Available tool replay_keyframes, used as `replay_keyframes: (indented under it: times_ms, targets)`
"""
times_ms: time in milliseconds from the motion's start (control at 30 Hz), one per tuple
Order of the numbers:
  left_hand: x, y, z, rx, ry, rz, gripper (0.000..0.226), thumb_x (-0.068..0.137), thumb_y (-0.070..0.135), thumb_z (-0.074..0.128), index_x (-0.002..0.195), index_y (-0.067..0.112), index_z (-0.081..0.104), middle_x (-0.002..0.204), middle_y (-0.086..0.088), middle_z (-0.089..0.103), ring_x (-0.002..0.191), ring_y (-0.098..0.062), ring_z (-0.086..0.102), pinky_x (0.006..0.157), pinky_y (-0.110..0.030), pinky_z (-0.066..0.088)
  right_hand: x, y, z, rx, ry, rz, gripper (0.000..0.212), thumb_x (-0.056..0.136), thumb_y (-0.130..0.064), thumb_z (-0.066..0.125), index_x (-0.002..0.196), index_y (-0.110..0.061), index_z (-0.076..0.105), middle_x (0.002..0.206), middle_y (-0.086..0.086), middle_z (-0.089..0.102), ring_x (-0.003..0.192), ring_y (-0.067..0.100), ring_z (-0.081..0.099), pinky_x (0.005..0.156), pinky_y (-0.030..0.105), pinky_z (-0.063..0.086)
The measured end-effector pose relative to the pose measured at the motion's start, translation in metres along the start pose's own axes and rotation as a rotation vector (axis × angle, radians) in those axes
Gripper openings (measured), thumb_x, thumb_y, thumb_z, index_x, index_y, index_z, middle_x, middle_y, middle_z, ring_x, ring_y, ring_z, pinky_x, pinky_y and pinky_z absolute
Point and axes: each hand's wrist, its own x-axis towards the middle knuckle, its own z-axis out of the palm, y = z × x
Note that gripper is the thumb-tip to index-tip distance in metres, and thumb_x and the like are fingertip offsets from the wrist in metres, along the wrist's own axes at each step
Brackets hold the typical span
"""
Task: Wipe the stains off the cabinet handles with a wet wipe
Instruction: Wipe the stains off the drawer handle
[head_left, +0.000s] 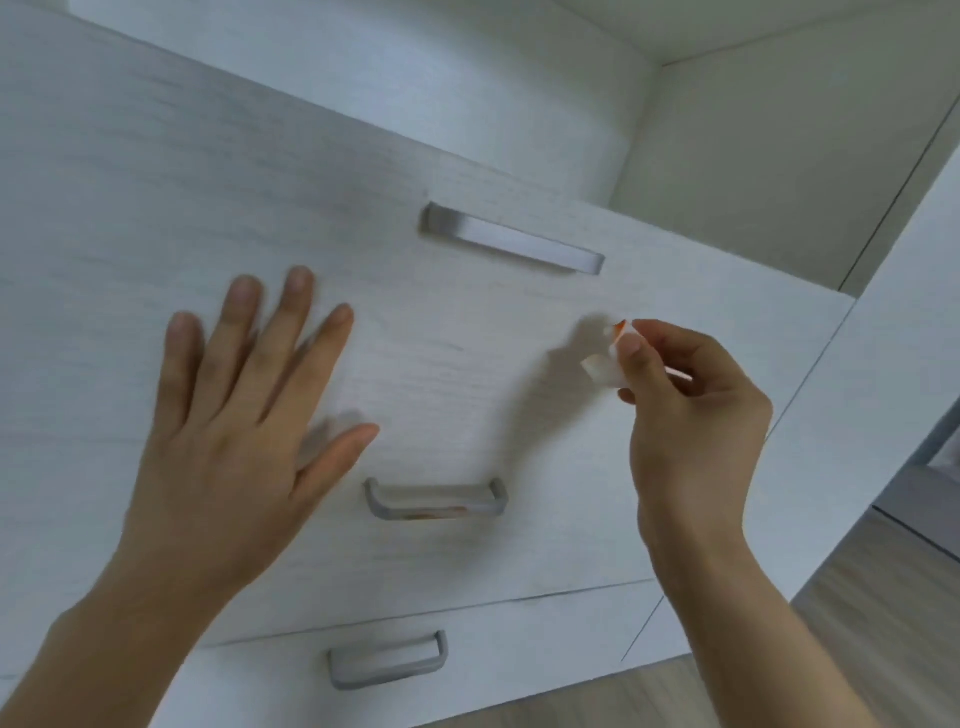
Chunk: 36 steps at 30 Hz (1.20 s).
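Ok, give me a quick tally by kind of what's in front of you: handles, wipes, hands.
Cabinet handles: 3, top handle, middle handle with reddish stains along its lower edge, bottom handle
Wet wipes: 1, folded wet wipe with an orange mark, pinched in the right hand
Hands: 2, counting the open left hand
Total: 6

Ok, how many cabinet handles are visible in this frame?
3. The top handle sits high on the upper front, the middle handle lower between the hands with a reddish stain, and the bottom handle on the drawer below. Others may lie outside the frame.
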Motion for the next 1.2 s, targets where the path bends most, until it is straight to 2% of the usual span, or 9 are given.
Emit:
replay_keyframes:
  times_ms: [133,267,433,600,733,833,967,1100,1200]
  targets:
    - [-0.037,0.007,0.002,0.017,-0.099,0.013,0.068,0.097,0.054,0.031,0.149,0.010,0.027,0.157,-0.011,0.016,0.145,-0.032,0.012,0.117,-0.052,0.007,-0.037,0.027,-0.008,-0.020,-0.097,0.097,0.008,0.087,-0.026,0.065,0.082,-0.029,0.070,0.078,-0.023,0.071,0.072,0.010,0.064,0.068,0.022,0.052]
    - [-0.052,0.011,0.007,0.040,-0.118,0.006,0.067,0.099,0.053,0.031,0.149,0.009,0.026,0.157,-0.012,0.014,0.145,-0.033,0.010,0.116,-0.054,0.007,-0.072,0.050,-0.005,-0.016,-0.119,0.196,0.006,0.087,-0.027,0.064,0.083,-0.028,0.069,0.080,-0.019,0.072,0.077,0.013,0.065,0.071,0.023,0.049]
    - [-0.059,0.012,0.013,0.028,-0.107,-0.022,0.064,0.101,0.051,0.028,0.151,0.011,0.021,0.157,-0.011,0.011,0.145,-0.032,0.006,0.116,-0.051,0.002,-0.088,0.064,0.002,-0.001,-0.072,0.260,0.007,0.085,-0.032,0.065,0.086,-0.026,0.069,0.083,-0.007,0.070,0.078,0.016,0.065,0.067,0.014,0.049]
    - [-0.061,0.010,0.020,0.047,-0.087,0.002,0.064,0.101,0.050,0.029,0.151,0.012,0.018,0.157,-0.011,0.009,0.143,-0.036,0.006,0.115,-0.048,-0.004,-0.089,0.068,0.015,0.077,0.014,0.295,0.006,0.085,-0.027,0.067,0.086,-0.022,0.069,0.088,-0.004,0.071,0.082,0.013,0.066,0.069,0.012,0.047]
    - [-0.061,0.009,0.024,0.046,-0.058,0.005,0.063,0.102,0.048,0.029,0.151,0.011,0.018,0.156,-0.017,0.016,0.141,-0.039,0.007,0.115,-0.046,-0.007,-0.100,0.070,0.022,0.130,-0.020,0.332,0.005,0.085,-0.026,0.068,0.088,-0.023,0.070,0.086,-0.005,0.073,0.084,0.009,0.068,0.069,0.008,0.045]
    - [-0.061,0.010,0.027,0.022,-0.041,-0.004,0.062,0.102,0.047,0.030,0.151,0.010,0.019,0.154,-0.020,0.018,0.139,-0.041,0.008,0.114,-0.047,-0.008,-0.105,0.070,0.019,0.134,-0.059,0.314,0.006,0.083,-0.025,0.070,0.089,-0.025,0.071,0.088,-0.009,0.073,0.081,0.002,0.066,0.070,0.006,0.046]
    - [-0.063,0.011,0.030,0.012,-0.036,-0.016,0.062,0.102,0.046,0.030,0.151,0.010,0.020,0.153,-0.022,0.019,0.138,-0.044,0.010,0.109,-0.062,0.006,-0.111,0.070,0.015,0.078,-0.092,0.260,0.008,0.082,-0.021,0.072,0.085,-0.028,0.072,0.084,-0.013,0.073,0.075,-0.005,0.063,0.074,0.010,0.050]
    - [-0.062,0.011,0.030,-0.009,-0.029,-0.028,0.061,0.102,0.046,0.032,0.150,0.009,0.021,0.152,-0.024,0.022,0.137,-0.045,0.012,0.107,-0.063,0.008,-0.113,0.073,0.019,0.088,-0.056,0.254,0.012,0.084,-0.020,0.069,0.090,-0.031,0.071,0.085,-0.009,0.074,0.082,0.000,0.067,0.077,0.011,0.050]
    - [-0.062,0.012,0.029,-0.018,-0.041,-0.030,0.062,0.102,0.045,0.033,0.149,0.008,0.021,0.151,-0.025,0.022,0.136,-0.047,0.013,0.107,-0.064,0.006,-0.115,0.072,0.021,-0.001,-0.065,0.146,0.012,0.086,-0.021,0.066,0.095,-0.029,0.071,0.089,-0.007,0.069,0.080,0.004,0.065,0.075,0.013,0.049]
